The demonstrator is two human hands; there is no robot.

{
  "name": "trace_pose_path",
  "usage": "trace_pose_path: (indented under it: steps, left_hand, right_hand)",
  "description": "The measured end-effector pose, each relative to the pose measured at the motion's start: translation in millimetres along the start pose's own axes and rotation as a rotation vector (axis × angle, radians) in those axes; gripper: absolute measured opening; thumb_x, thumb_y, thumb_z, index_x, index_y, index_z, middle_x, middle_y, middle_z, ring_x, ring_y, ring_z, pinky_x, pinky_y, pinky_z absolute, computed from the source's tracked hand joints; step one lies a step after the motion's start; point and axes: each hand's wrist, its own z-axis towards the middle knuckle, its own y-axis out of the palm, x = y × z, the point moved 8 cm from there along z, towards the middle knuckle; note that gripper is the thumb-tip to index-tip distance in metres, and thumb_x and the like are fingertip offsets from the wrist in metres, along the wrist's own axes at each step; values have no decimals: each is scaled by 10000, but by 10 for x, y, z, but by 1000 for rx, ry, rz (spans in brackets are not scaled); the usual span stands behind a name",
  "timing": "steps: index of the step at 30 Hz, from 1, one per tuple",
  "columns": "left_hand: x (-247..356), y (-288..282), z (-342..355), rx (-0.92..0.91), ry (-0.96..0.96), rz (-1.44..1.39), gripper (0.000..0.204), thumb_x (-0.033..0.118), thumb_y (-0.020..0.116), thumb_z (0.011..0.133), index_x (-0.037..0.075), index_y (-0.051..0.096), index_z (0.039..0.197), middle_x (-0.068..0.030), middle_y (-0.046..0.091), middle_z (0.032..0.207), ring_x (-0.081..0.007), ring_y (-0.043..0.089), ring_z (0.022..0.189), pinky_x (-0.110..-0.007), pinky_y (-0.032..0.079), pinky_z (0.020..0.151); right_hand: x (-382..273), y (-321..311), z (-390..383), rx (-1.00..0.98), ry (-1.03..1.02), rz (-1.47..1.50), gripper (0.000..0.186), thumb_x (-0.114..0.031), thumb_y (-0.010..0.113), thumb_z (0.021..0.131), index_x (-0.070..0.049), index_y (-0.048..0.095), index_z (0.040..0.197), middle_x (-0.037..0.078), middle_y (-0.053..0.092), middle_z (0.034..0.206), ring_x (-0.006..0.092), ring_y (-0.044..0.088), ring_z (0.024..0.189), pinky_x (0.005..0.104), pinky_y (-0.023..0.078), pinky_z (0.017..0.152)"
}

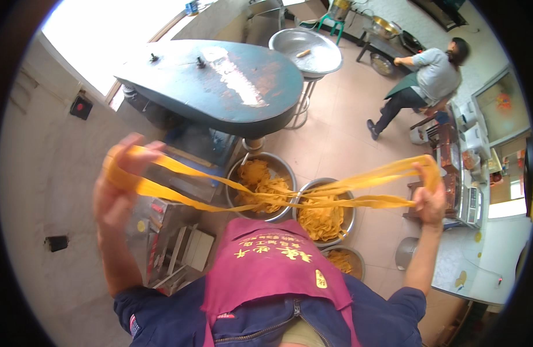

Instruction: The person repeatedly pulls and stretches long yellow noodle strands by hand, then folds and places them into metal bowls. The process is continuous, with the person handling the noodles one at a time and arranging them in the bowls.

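Long, flat orange-yellow noodle strips (359, 185) stretch across in front of me, crossing near the middle. At the left end they loop round my left hand (120, 188), whose fingers are bent through the loop and a little blurred. My right hand (431, 199) is raised at the other end, with the strips passing over its fingers and gripped there. Below the strips stands a metal basin (230, 194) with heaped orange noodle strips. Beside it, a second metal basin (351, 222) is piled with more, and a third basin (362, 269) sits lower, partly hidden by my body.
A large dark green machine cover (179, 69) juts out ahead on the left. Behind it, a wide metal basin (284, 36) rests on a stand. Farther right a person (437, 75) in a green apron bends over. A counter (475, 277) runs along the right.
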Motion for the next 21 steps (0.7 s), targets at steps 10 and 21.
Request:
trace_pose_path:
  steps: [10,21]
  left_hand:
    - [349,2040,616,-366,357,619,716,173,784,854,-56,472,1457,-228,616,1321,-400,617,1200,-453,498,1019]
    - [-510,1674,551,-324,238,-134,679,473,535,1041,-68,478,1448,-207,657,1279,-311,670,1149,-368,510,981]
  right_hand:
    - [-465,2796,-44,-627,26,287,753,153,338,863,-18,206,1584,138,558,1399,271,611,1283,394,439,1130]
    - [-1007,2959,205,-677,295,302,824,124,408,814,12,147,1587,272,658,1229,220,710,674,296,612,631]
